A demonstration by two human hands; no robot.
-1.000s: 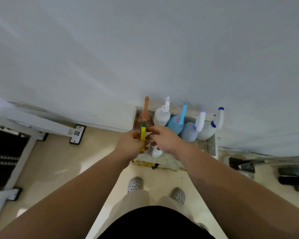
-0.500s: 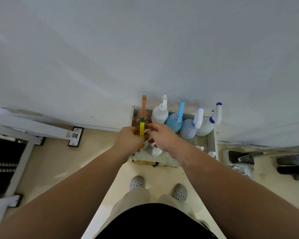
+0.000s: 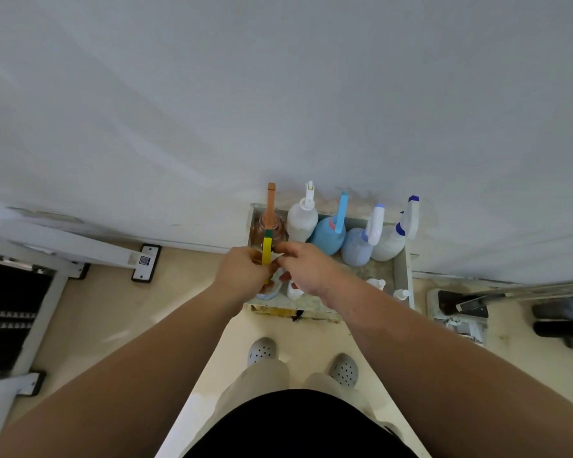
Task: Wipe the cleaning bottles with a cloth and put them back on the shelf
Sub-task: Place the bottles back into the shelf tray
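five spray bottles (image 3: 327, 235) stood in the far row of the shelf (image 3: 401, 269) against the wall, with some small bottles (image 3: 376, 284) nearer; whether any had been wiped could not be told. the yellow-trigger bottle (image 3: 266, 248) was held above the shelf's near left part, so the task was judged in progress: this bottle under wiping, its return and any unwiped bottles outstanding. the left hand (image 3: 242, 271) gripped the bottle's body, fingers curled round it and mostly hidden. the right hand (image 3: 306, 269) pinched a white cloth (image 3: 279, 256) against the trigger head, fingers narrow. both forearms reached forward and down, hands close together at the bottle.
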